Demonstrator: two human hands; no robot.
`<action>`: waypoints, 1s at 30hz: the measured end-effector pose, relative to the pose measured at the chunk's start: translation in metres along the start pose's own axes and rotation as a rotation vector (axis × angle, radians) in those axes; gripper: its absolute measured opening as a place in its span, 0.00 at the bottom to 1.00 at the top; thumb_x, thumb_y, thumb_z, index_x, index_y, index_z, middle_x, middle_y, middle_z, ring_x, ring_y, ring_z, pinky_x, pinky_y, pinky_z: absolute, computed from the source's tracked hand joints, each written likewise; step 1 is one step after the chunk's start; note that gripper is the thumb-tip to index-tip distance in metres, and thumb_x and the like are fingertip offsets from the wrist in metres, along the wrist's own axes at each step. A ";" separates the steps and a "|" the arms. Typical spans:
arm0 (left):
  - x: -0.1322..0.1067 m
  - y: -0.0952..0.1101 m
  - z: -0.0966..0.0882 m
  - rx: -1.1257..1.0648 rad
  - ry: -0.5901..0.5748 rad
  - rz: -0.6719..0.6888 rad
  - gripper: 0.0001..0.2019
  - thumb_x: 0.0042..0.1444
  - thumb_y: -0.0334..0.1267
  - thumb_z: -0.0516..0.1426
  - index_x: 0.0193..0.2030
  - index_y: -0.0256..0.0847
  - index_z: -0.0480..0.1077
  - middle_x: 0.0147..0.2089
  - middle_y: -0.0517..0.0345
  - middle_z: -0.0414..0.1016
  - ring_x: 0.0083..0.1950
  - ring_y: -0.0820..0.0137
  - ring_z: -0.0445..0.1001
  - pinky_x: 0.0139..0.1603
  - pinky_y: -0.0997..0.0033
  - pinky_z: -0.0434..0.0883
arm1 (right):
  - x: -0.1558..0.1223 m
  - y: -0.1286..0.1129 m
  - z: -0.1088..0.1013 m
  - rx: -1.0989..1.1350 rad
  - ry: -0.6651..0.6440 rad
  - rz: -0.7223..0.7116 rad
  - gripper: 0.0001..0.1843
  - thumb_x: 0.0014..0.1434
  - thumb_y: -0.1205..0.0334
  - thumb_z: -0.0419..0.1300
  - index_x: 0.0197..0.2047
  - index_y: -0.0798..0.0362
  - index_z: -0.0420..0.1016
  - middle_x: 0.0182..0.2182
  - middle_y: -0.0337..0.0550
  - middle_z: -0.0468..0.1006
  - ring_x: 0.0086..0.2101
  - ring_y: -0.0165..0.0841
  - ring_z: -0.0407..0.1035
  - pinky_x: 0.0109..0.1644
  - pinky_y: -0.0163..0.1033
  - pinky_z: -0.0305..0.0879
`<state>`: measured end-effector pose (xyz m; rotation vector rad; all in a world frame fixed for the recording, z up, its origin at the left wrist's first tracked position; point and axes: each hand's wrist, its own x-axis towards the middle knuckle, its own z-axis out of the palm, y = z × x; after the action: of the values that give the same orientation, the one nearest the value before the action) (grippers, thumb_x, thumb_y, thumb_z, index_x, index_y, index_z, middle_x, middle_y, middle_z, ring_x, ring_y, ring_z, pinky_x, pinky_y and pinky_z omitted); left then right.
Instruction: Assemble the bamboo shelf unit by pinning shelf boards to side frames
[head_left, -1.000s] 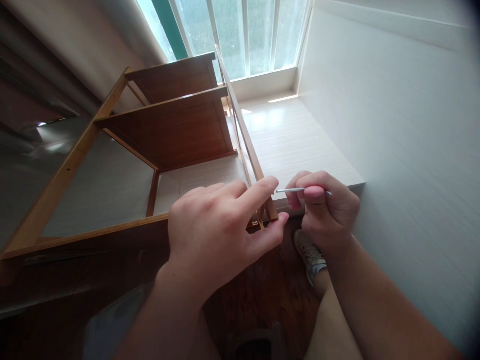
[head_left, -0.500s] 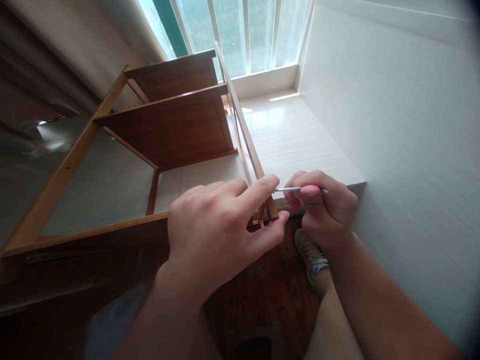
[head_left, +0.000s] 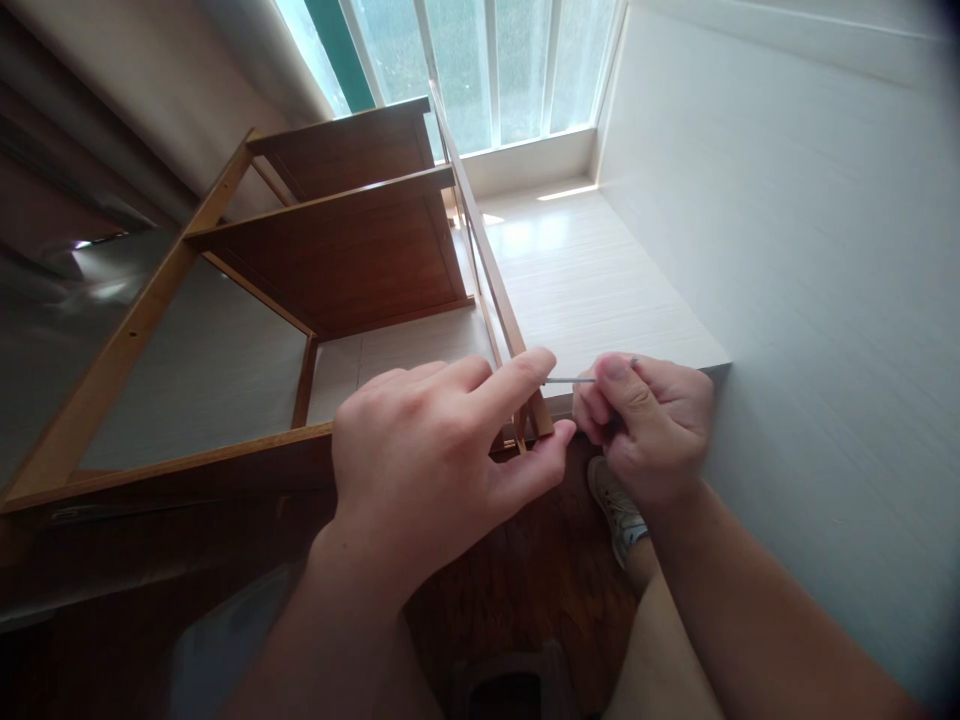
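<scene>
My left hand [head_left: 450,430] is closed around the near end of a wooden side rail [head_left: 499,290], its thumb under the end and its index finger over the top. This rail belongs to a brown wooden shelf rack [head_left: 352,245] lying to the left. My right hand [head_left: 649,420] pinches a slim metal hex key [head_left: 570,380] between thumb and curled fingers. The key's shaft points left to the rail's outer face by my left index fingertip. Its tip is hidden there, and most of the end inside my right hand is covered.
A pale wall panel [head_left: 787,280] rises close on the right. Beyond the rack are a light ledge [head_left: 600,270] and a barred window [head_left: 517,70]. A curtain [head_left: 150,70] hangs at the left. Below, a shoe [head_left: 615,510] stands on dark wood flooring [head_left: 525,580].
My right hand has turned about the hex key, its thumb now rolled upward and over the curled fingers. My left hand and the rack have stayed almost still.
</scene>
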<state>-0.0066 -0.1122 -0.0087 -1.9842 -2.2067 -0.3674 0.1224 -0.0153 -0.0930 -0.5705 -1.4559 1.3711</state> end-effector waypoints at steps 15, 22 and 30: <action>0.000 0.000 0.001 -0.014 0.010 -0.001 0.17 0.57 0.51 0.55 0.52 0.56 0.73 0.30 0.61 0.77 0.34 0.68 0.74 0.30 0.71 0.60 | 0.004 0.006 -0.010 -0.105 -0.127 -0.161 0.18 0.65 0.51 0.55 0.26 0.51 0.68 0.19 0.37 0.65 0.21 0.29 0.60 0.24 0.36 0.57; 0.000 0.001 0.002 -0.025 0.022 -0.021 0.16 0.57 0.50 0.55 0.51 0.56 0.73 0.30 0.61 0.76 0.34 0.68 0.74 0.30 0.71 0.60 | 0.004 0.005 -0.012 -0.160 -0.120 -0.210 0.17 0.65 0.51 0.55 0.28 0.51 0.70 0.21 0.39 0.68 0.23 0.30 0.63 0.26 0.37 0.60; 0.001 0.000 -0.001 -0.006 0.006 -0.004 0.17 0.56 0.51 0.56 0.51 0.55 0.74 0.29 0.61 0.76 0.34 0.68 0.74 0.29 0.72 0.60 | 0.000 0.002 -0.009 -0.110 -0.064 -0.100 0.23 0.64 0.49 0.56 0.21 0.53 0.68 0.18 0.39 0.67 0.20 0.29 0.61 0.21 0.36 0.56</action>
<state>-0.0064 -0.1113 -0.0079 -1.9801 -2.2089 -0.3807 0.1298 -0.0110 -0.0961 -0.5202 -1.5975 1.2467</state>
